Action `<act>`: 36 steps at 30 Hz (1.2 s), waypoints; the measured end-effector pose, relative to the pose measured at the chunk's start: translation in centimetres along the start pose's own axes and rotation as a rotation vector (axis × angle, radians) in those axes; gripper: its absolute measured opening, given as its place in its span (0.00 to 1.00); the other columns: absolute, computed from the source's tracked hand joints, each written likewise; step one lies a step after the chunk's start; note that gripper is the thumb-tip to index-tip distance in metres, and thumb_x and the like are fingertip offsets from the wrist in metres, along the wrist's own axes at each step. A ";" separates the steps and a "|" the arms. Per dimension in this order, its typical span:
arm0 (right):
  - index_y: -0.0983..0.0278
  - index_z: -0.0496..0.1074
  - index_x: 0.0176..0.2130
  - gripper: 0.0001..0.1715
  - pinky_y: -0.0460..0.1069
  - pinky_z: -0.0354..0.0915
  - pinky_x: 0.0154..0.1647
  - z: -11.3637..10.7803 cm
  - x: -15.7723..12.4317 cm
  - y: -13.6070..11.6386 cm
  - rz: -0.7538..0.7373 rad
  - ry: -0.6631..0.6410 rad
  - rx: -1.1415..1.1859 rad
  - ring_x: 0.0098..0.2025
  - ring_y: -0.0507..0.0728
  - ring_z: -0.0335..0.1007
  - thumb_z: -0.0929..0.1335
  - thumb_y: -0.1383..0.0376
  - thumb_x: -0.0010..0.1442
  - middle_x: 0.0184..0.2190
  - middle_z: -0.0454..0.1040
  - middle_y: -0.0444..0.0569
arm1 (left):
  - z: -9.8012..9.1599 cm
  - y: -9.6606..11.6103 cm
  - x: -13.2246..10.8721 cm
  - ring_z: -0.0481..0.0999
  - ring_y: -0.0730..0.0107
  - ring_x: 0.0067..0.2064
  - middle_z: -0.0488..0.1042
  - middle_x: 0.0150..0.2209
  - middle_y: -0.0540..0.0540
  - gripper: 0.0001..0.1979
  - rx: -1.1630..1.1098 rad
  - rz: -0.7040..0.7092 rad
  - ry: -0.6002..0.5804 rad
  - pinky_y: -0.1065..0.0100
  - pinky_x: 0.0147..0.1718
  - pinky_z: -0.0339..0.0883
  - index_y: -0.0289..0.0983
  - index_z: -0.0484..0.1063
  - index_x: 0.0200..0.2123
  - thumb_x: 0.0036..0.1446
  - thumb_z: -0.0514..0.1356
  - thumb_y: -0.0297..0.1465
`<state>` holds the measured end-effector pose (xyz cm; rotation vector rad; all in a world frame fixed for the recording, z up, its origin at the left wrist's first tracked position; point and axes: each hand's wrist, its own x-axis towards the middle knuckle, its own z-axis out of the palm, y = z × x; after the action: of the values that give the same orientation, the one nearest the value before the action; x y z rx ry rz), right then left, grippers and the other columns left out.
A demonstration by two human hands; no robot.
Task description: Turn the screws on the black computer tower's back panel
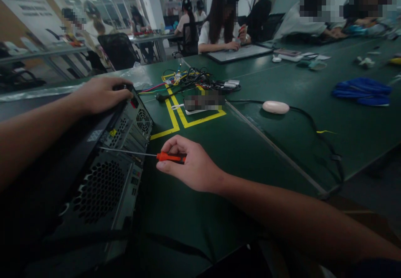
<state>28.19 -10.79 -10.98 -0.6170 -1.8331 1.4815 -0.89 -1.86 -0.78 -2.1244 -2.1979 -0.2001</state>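
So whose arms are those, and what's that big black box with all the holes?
There is just one picture. It comes from a camera worn on a person's head and looking down, so the arms are that person's own. The black box is a computer case on a green table. You see its back, with the vent holes. The left hand rests on top of the case. The right hand holds a screwdriver with an orange handle in its fingers, and the thin metal shaft points at the back of the case. Farther off lie a tangle of cables, a white oval thing and something blue. Other people sit at the far side.
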 end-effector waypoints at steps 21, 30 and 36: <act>0.65 0.79 0.40 0.15 0.48 0.65 0.37 -0.1 0.0 -0.7 0.032 0.019 -0.026 0.36 0.53 0.71 0.71 0.55 0.64 0.34 0.77 0.46 | 0.0 0.3 -0.1 0.71 0.44 0.60 0.72 0.60 0.38 0.38 -0.019 -0.032 -0.009 0.49 0.61 0.61 0.36 0.70 0.62 0.55 0.49 0.52; 0.62 0.69 0.42 0.18 0.47 0.64 0.34 -0.1 -0.2 -0.6 0.010 0.014 0.007 0.31 0.51 0.67 0.76 0.60 0.56 0.31 0.71 0.40 | 0.1 -0.1 0.1 0.70 0.44 0.61 0.72 0.60 0.35 0.37 0.001 -0.007 -0.008 0.49 0.61 0.60 0.35 0.70 0.61 0.57 0.49 0.51; 0.62 0.69 0.40 0.12 0.49 0.66 0.37 -0.2 -0.1 -0.7 -0.007 -0.009 -0.010 0.33 0.52 0.68 0.73 0.61 0.59 0.33 0.72 0.43 | 0.2 -0.3 0.1 0.70 0.43 0.61 0.71 0.61 0.33 0.39 0.000 0.024 -0.014 0.50 0.62 0.60 0.32 0.70 0.61 0.57 0.48 0.52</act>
<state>28.43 -10.94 -10.32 -0.6087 -1.8487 1.4734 -1.17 -1.71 -0.92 -2.1573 -2.1791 -0.1835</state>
